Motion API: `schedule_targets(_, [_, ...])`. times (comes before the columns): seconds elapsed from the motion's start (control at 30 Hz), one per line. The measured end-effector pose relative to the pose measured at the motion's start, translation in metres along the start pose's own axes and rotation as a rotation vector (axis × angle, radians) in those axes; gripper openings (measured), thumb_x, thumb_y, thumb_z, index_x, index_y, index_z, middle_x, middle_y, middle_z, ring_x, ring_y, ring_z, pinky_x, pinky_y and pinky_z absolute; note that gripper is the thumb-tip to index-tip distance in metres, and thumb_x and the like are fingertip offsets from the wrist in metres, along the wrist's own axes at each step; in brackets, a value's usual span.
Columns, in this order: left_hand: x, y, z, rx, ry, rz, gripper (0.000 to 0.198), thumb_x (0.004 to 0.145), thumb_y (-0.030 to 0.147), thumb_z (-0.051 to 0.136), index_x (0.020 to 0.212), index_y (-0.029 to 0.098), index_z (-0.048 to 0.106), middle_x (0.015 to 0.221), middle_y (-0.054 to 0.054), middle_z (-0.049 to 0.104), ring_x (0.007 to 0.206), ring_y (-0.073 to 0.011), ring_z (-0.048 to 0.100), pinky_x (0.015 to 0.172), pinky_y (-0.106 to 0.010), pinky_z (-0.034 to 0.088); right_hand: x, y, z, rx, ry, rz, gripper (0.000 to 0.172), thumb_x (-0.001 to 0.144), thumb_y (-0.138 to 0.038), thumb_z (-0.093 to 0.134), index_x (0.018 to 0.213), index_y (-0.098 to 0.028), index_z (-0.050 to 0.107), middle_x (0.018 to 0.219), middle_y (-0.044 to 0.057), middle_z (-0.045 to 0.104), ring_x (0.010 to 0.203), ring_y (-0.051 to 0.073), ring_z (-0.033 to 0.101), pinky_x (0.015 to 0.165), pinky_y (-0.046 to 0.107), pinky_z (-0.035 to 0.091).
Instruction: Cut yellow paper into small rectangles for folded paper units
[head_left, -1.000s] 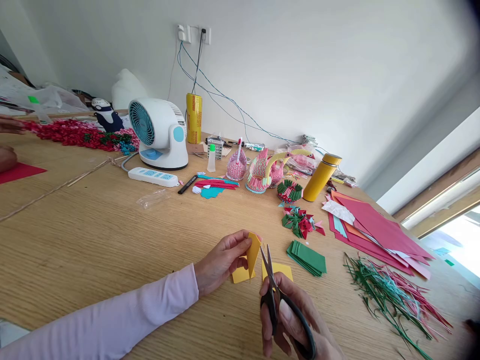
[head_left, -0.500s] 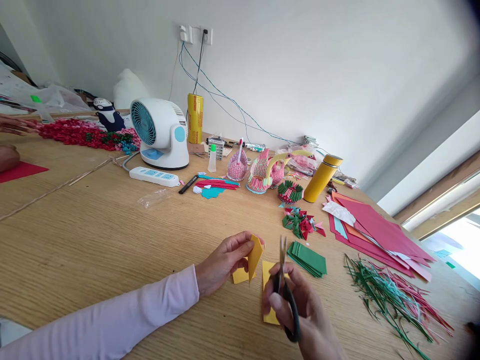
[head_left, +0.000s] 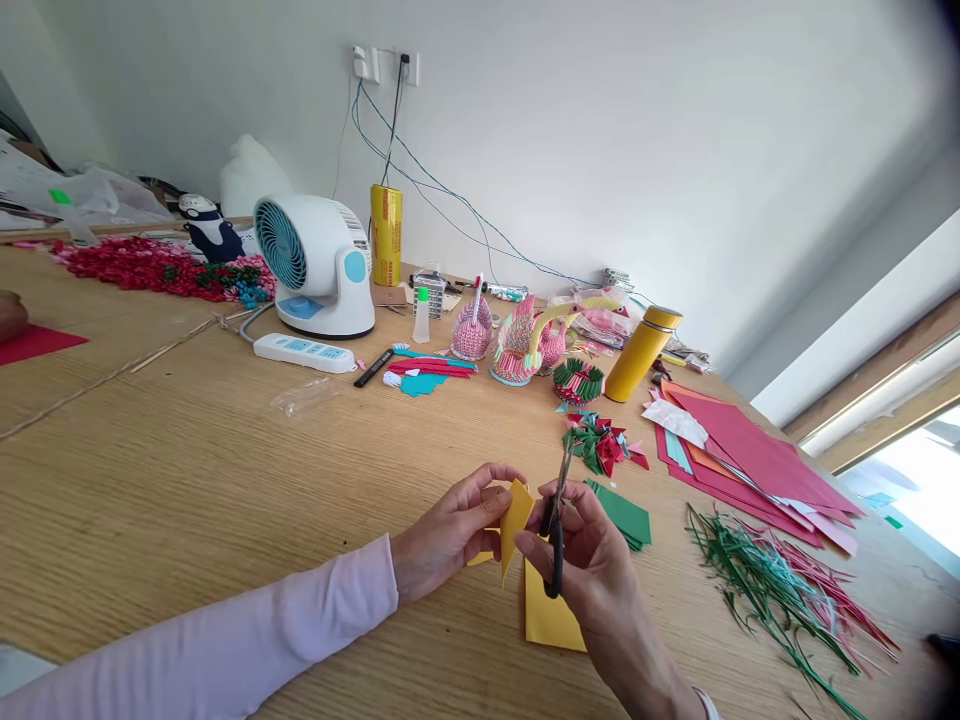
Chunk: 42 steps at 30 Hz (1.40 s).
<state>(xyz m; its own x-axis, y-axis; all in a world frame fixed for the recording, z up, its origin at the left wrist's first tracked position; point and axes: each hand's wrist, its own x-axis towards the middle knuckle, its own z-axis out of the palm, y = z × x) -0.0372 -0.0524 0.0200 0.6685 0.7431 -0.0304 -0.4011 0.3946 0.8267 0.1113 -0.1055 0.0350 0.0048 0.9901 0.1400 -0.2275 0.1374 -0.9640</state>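
My left hand [head_left: 461, 520] pinches a folded piece of yellow paper [head_left: 516, 525] between thumb and fingers, holding it upright above the table. Close to its right edge, my right hand [head_left: 589, 555] is closed around black-handled scissors [head_left: 556, 535], whose blades point up and away from me. Whether my right fingers touch the paper I cannot tell. Beneath the hands lies a yellow paper sheet [head_left: 551, 615], partly covered by my right hand. Another yellow piece [head_left: 482, 557] shows below my left hand. A stack of green paper rectangles [head_left: 624, 515] rests just beyond my right hand.
Folded red and green paper pieces [head_left: 606, 443] lie farther back, near folded-paper swans [head_left: 516, 345] and a yellow bottle [head_left: 641, 355]. To the right are red sheets [head_left: 757, 450] and thin paper strips [head_left: 780, 580]. A fan [head_left: 315, 265] and power strip [head_left: 304, 353] stand left. Another person's hand [head_left: 11, 315] is at far left.
My right hand has moved up and left with the scissors, close to the folded yellow paper. My left hand keeps its hold. At far left, one of the other person's hands has left view.
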Motion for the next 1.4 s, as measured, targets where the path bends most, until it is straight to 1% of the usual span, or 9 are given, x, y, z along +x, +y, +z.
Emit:
schedule_targets(0.17, [0.001, -0.002, 0.0, -0.09, -0.036, -0.025, 0.025, 0.084, 0.035, 0.062, 0.103, 0.019, 0.055, 0.087, -0.002, 0.057, 0.076, -0.0115, 0.056, 0.068, -0.023, 0.042, -0.001, -0.002, 0.001, 0.027, -0.01, 0.05, 0.042, 0.063, -0.024, 0.083, 0.094, -0.025, 0.055, 0.077, -0.004, 0.062, 0.069, 0.013, 0.054, 0.061, 0.022, 0.043])
schedule_targets(0.33, [0.002, -0.005, 0.0, -0.131, -0.062, -0.032, 0.024, 0.084, 0.033, 0.062, 0.103, 0.018, 0.057, 0.086, -0.002, 0.058, 0.076, -0.0112, 0.056, 0.073, -0.026, 0.043, -0.001, 0.001, 0.001, 0.056, -0.04, 0.05, 0.04, 0.064, -0.024, 0.082, 0.095, -0.025, 0.056, 0.078, -0.004, 0.061, 0.072, 0.013, 0.053, 0.064, 0.022, 0.044])
schedule_targets(0.6, [0.002, -0.006, -0.001, -0.147, -0.051, -0.05, 0.028, 0.081, 0.035, 0.066, 0.102, 0.018, 0.059, 0.084, -0.002, 0.059, 0.074, -0.0111, 0.057, 0.071, -0.025, 0.043, -0.001, 0.003, -0.001, 0.046, -0.064, 0.037, 0.039, 0.068, -0.021, 0.08, 0.098, -0.026, 0.057, 0.08, -0.004, 0.059, 0.073, 0.012, 0.052, 0.067, 0.022, 0.043])
schedule_targets(1.0, [0.002, -0.006, -0.001, -0.102, -0.037, -0.039, 0.023, 0.084, 0.03, 0.063, 0.103, 0.018, 0.06, 0.084, -0.002, 0.059, 0.073, -0.0102, 0.056, 0.068, -0.023, 0.041, -0.002, -0.001, 0.005, 0.039, -0.007, 0.072, 0.038, 0.062, -0.022, 0.082, 0.091, -0.025, 0.057, 0.075, -0.005, 0.061, 0.066, 0.012, 0.052, 0.06, 0.022, 0.042])
schedule_targets(1.13, [0.003, -0.005, -0.001, -0.15, -0.046, -0.024, 0.024, 0.083, 0.028, 0.064, 0.103, 0.016, 0.062, 0.078, -0.002, 0.059, 0.068, -0.0083, 0.053, 0.068, -0.021, 0.04, -0.002, 0.0, 0.002, 0.033, 0.003, 0.074, 0.036, 0.068, -0.026, 0.078, 0.094, -0.025, 0.053, 0.073, -0.004, 0.061, 0.064, 0.012, 0.052, 0.058, 0.023, 0.041])
schedule_targets(1.2, [0.003, 0.0, -0.002, -0.142, -0.022, -0.018, 0.025, 0.081, 0.028, 0.066, 0.103, 0.016, 0.063, 0.073, 0.0, 0.056, 0.063, -0.0069, 0.051, 0.064, -0.019, 0.039, -0.002, 0.0, -0.001, 0.018, 0.021, 0.077, 0.035, 0.071, -0.027, 0.076, 0.096, -0.025, 0.052, 0.072, -0.004, 0.06, 0.061, 0.011, 0.05, 0.054, 0.021, 0.038])
schedule_targets(1.27, [0.003, 0.01, -0.004, -0.082, 0.037, -0.01, 0.029, 0.079, 0.03, 0.068, 0.105, 0.018, 0.062, 0.077, 0.0, 0.056, 0.063, -0.0074, 0.05, 0.062, -0.02, 0.039, -0.002, 0.0, -0.005, -0.015, 0.047, 0.071, 0.036, 0.071, -0.027, 0.076, 0.097, -0.024, 0.051, 0.071, -0.004, 0.058, 0.058, 0.01, 0.048, 0.05, 0.02, 0.035])
schedule_targets(1.33, [0.003, 0.023, -0.008, 0.061, 0.121, 0.016, 0.033, 0.079, 0.034, 0.067, 0.108, 0.02, 0.06, 0.088, -0.001, 0.058, 0.068, -0.0093, 0.052, 0.062, -0.021, 0.039, 0.0, 0.002, -0.009, -0.075, 0.074, 0.062, 0.037, 0.07, -0.029, 0.076, 0.097, -0.023, 0.051, 0.07, -0.004, 0.058, 0.059, 0.01, 0.048, 0.05, 0.02, 0.035])
schedule_targets(1.4, [0.002, 0.036, -0.018, 0.295, 0.208, 0.063, 0.035, 0.079, 0.039, 0.065, 0.109, 0.021, 0.058, 0.095, -0.002, 0.058, 0.075, -0.0116, 0.053, 0.063, -0.021, 0.039, 0.002, 0.005, -0.013, -0.18, 0.084, 0.062, 0.037, 0.069, -0.031, 0.076, 0.096, -0.022, 0.051, 0.069, -0.003, 0.059, 0.061, 0.012, 0.05, 0.051, 0.022, 0.036])
